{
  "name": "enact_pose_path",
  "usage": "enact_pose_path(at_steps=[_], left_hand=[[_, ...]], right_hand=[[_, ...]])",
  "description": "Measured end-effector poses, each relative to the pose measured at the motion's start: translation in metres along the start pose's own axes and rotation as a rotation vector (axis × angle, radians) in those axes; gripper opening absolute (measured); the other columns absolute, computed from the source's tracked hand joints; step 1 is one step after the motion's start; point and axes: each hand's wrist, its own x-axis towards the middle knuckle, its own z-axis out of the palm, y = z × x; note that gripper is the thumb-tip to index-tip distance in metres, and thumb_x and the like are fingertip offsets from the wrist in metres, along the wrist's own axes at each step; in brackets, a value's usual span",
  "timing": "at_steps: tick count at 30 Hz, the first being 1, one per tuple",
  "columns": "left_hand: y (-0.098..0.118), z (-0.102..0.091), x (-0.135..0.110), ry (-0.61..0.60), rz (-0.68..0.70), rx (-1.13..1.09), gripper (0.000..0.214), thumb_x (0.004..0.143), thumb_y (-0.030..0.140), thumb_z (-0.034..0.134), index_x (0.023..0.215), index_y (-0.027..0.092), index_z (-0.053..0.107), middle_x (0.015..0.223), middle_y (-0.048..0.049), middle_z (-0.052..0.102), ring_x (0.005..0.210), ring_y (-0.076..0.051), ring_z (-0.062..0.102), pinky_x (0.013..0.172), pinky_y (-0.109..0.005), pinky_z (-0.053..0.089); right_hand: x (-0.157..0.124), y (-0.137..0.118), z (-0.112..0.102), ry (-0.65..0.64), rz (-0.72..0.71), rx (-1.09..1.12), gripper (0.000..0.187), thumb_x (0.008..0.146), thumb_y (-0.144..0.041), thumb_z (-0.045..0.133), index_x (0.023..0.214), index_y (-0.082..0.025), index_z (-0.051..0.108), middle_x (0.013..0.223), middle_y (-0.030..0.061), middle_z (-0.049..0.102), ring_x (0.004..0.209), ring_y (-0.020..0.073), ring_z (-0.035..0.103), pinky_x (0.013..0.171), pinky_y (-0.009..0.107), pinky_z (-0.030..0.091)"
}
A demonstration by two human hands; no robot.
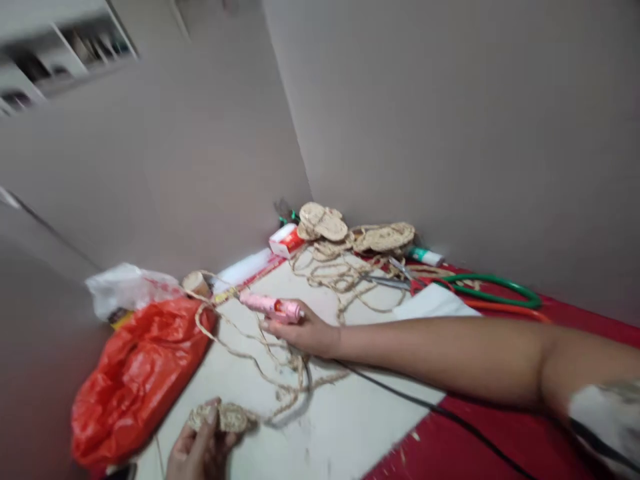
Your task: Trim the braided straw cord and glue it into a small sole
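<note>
In the head view, my left hand (197, 447) is closed on a small coiled rope piece (233, 418) near the bottom edge, thumb laid across it. A length of braided straw rope (280, 410) runs from this coil over the white board. My right hand (313, 333) reaches in from the right and grips a pink glue gun (270, 307), its nozzle pointing left. A black cord (400, 397) trails from under my right wrist toward the lower right. Blur hides the finer detail of the fingers.
A red plastic bag (145, 373) lies at left, beside a clear bag (130, 287). Woven rope soles (385, 237), loose rope (330, 277), scissors (395, 280), a small red-and-white box (286, 241) and a green hoop (500, 287) sit toward the wall corner.
</note>
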Motion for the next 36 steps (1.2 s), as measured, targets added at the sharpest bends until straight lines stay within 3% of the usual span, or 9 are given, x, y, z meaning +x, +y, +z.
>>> enact_pose_path(at_steps=[3, 6, 10, 14, 18, 22, 28, 32, 36], left_hand=[[0.008, 0.011, -0.011, -0.058, 0.039, -0.012, 0.047, 0.057, 0.041, 0.085, 0.095, 0.017, 0.069, 0.090, -0.0063, 0.072, 0.079, -0.022, 0.068, 0.070, -0.032, 0.057], [0.012, 0.018, -0.016, -0.142, 0.061, -0.006, 0.034, 0.065, 0.035, 0.082, 0.088, 0.016, 0.067, 0.080, -0.0040, 0.069, 0.072, -0.019, 0.066, 0.065, -0.029, 0.056], [0.006, 0.016, -0.016, -0.212, 0.095, -0.036, 0.026, 0.069, 0.033, 0.079, 0.080, 0.015, 0.064, 0.074, -0.0025, 0.068, 0.065, -0.015, 0.065, 0.062, -0.027, 0.055], [0.004, 0.014, -0.012, -0.284, 0.080, -0.104, 0.026, 0.069, 0.030, 0.079, 0.081, 0.014, 0.064, 0.071, -0.0004, 0.067, 0.063, -0.012, 0.063, 0.064, -0.026, 0.056], [0.006, 0.014, -0.010, -0.328, 0.087, -0.126, 0.030, 0.066, 0.028, 0.082, 0.086, 0.013, 0.065, 0.081, -0.0030, 0.070, 0.071, -0.014, 0.066, 0.065, -0.026, 0.057], [0.007, 0.013, -0.008, -0.343, 0.095, -0.125, 0.028, 0.066, 0.026, 0.082, 0.085, 0.013, 0.065, 0.081, -0.0032, 0.069, 0.071, -0.013, 0.066, 0.066, -0.026, 0.057], [0.008, 0.015, -0.015, -0.321, 0.100, -0.135, 0.024, 0.068, 0.024, 0.081, 0.085, 0.014, 0.067, 0.081, -0.0024, 0.068, 0.068, -0.012, 0.064, 0.064, -0.023, 0.055], [0.007, 0.019, -0.023, -0.326, 0.061, -0.154, 0.020, 0.070, 0.023, 0.079, 0.085, 0.015, 0.069, 0.083, -0.0019, 0.068, 0.068, -0.010, 0.063, 0.064, -0.022, 0.055], [0.006, 0.022, -0.031, -0.331, 0.032, -0.139, 0.022, 0.071, 0.022, 0.078, 0.090, 0.016, 0.070, 0.084, -0.0024, 0.069, 0.070, -0.011, 0.063, 0.066, -0.023, 0.055]], right_hand=[[-0.005, -0.020, -0.009, -0.055, -0.021, -0.035, 0.034, 0.086, -0.031, 0.055, 0.118, -0.021, 0.063, 0.097, 0.0059, 0.066, 0.106, 0.0195, 0.058, 0.106, 0.038, 0.038], [-0.006, -0.031, -0.011, -0.060, -0.028, -0.100, 0.032, 0.086, -0.028, 0.055, 0.115, -0.020, 0.063, 0.099, 0.0073, 0.066, 0.114, 0.0195, 0.054, 0.111, 0.038, 0.033], [-0.017, -0.025, 0.001, -0.097, -0.019, -0.137, 0.034, 0.085, -0.027, 0.056, 0.117, -0.018, 0.061, 0.102, 0.0069, 0.065, 0.104, 0.0182, 0.057, 0.101, 0.034, 0.042], [-0.020, -0.023, 0.017, -0.083, 0.010, -0.139, 0.028, 0.084, -0.025, 0.055, 0.109, -0.014, 0.062, 0.082, 0.0028, 0.061, 0.081, 0.0138, 0.056, 0.079, 0.028, 0.048], [-0.026, -0.027, 0.028, -0.032, 0.072, -0.054, 0.020, 0.084, -0.025, 0.055, 0.097, -0.011, 0.061, 0.065, -0.0035, 0.049, 0.057, 0.0079, 0.042, 0.058, 0.022, 0.042], [-0.038, -0.023, 0.039, -0.034, 0.007, -0.121, 0.016, 0.085, -0.026, 0.053, 0.088, -0.012, 0.059, 0.066, -0.0027, 0.048, 0.060, 0.0085, 0.042, 0.063, 0.024, 0.042], [-0.043, -0.013, 0.049, -0.206, -0.176, -0.419, 0.023, 0.079, -0.034, 0.059, 0.072, -0.016, 0.047, 0.069, -0.0001, 0.046, 0.066, 0.0115, 0.042, 0.064, 0.027, 0.038], [-0.043, -0.015, 0.047, -0.273, -0.184, -0.374, 0.022, 0.079, -0.033, 0.057, 0.073, -0.018, 0.042, 0.071, 0.0002, 0.045, 0.067, 0.0115, 0.041, 0.064, 0.027, 0.038], [-0.047, -0.016, 0.045, -0.305, -0.103, -0.244, 0.019, 0.076, -0.026, 0.058, 0.074, -0.018, 0.041, 0.068, -0.0023, 0.044, 0.061, 0.0084, 0.040, 0.058, 0.024, 0.036]])
